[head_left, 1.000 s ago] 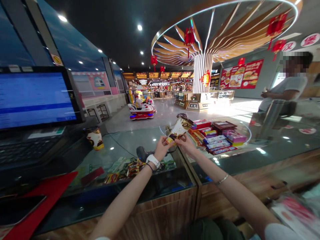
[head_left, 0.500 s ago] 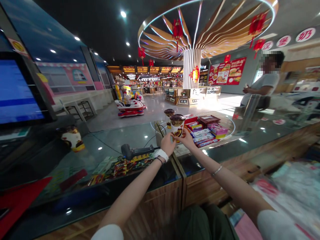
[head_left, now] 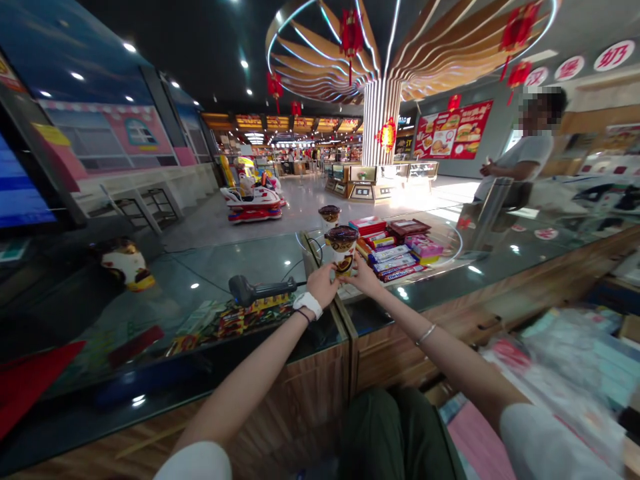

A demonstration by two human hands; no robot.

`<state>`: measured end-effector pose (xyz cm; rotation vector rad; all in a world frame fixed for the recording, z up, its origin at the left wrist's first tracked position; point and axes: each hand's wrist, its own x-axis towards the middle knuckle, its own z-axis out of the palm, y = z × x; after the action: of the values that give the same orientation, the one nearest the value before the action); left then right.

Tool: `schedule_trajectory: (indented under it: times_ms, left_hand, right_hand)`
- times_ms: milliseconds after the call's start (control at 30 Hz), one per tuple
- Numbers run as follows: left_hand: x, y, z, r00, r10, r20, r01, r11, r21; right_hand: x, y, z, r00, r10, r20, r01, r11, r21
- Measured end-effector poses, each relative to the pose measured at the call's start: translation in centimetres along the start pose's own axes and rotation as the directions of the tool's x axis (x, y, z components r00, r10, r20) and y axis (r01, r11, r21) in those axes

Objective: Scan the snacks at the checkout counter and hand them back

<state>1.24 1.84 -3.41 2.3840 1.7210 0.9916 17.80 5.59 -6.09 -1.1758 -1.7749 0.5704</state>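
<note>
Both my hands reach out over a glass counter (head_left: pixel 240 280) and hold one paper cup (head_left: pixel 343 248) with a dark brown lid. The cup stands upright, low over the glass. My left hand (head_left: pixel 321 285), with a white watch on its wrist, grips the cup's left side. On the cup's right side my right hand (head_left: pixel 363 279) is closed round it; a thin bracelet is on that wrist. A second cup (head_left: pixel 329 216) of the same kind stands just behind. A black barcode scanner (head_left: pixel 253 291) lies on the glass left of my left hand.
Stacked snack boxes and bars (head_left: pixel 395 250) lie on the glass right of the cups. A small figurine (head_left: pixel 125 264) stands at the left, near a blue monitor (head_left: pixel 20 193). A person (head_left: pixel 515 167) stands beyond the counter at the right. Packaged goods (head_left: pixel 560 360) lie low at my right.
The cup was tilted and raised a second ago; it now stands upright and lower over the glass, held by both hands. My view has swung to the right, so the monitor has slid off left.
</note>
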Motion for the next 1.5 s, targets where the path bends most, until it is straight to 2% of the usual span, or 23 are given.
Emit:
schedule_trajectory:
  times_ms: [133,233,300,633,767,967,1233,1500]
  left_hand:
    - [-1.9,0.7,-0.7,0.998,0.051,0.029,-0.055,0.989,0.135]
    - [-2.8,0.9,-0.3,0.993,0.062,0.105,-0.082,0.977,0.195]
    - [-2.8,1.0,0.2,0.989,0.042,0.142,-0.073,0.973,0.218]
    - [0.8,0.6,1.5,0.979,-0.030,0.201,-0.034,0.950,0.310]
    - [2.7,-0.4,2.2,0.969,-0.045,0.245,-0.034,0.951,0.309]
    - [5.1,-2.5,3.6,0.968,-0.039,0.248,-0.030,0.963,0.268]
    - [6.8,-3.1,4.1,0.946,-0.103,0.308,-0.017,0.931,0.365]
    - [7.2,-3.1,4.4,0.953,-0.111,0.283,0.009,0.941,0.339]
  right_hand:
    - [-2.4,-0.1,-1.2,0.992,-0.116,0.046,0.122,0.981,-0.154]
    - [-3.4,-0.7,-1.7,0.972,-0.182,0.145,0.216,0.939,-0.267]
    - [-3.4,-1.1,-1.7,0.969,-0.181,0.166,0.229,0.913,-0.338]
    - [-0.1,-0.9,-0.7,0.975,-0.148,0.169,0.217,0.814,-0.540]
    - [1.6,-0.6,0.0,0.972,-0.150,0.180,0.226,0.800,-0.555]
    - [4.1,-0.4,0.7,0.976,-0.060,0.210,0.170,0.810,-0.561]
    - [6.0,-0.7,1.1,0.968,0.039,0.247,0.129,0.767,-0.628]
    - [6.5,-0.9,1.2,0.966,0.057,0.250,0.126,0.746,-0.654]
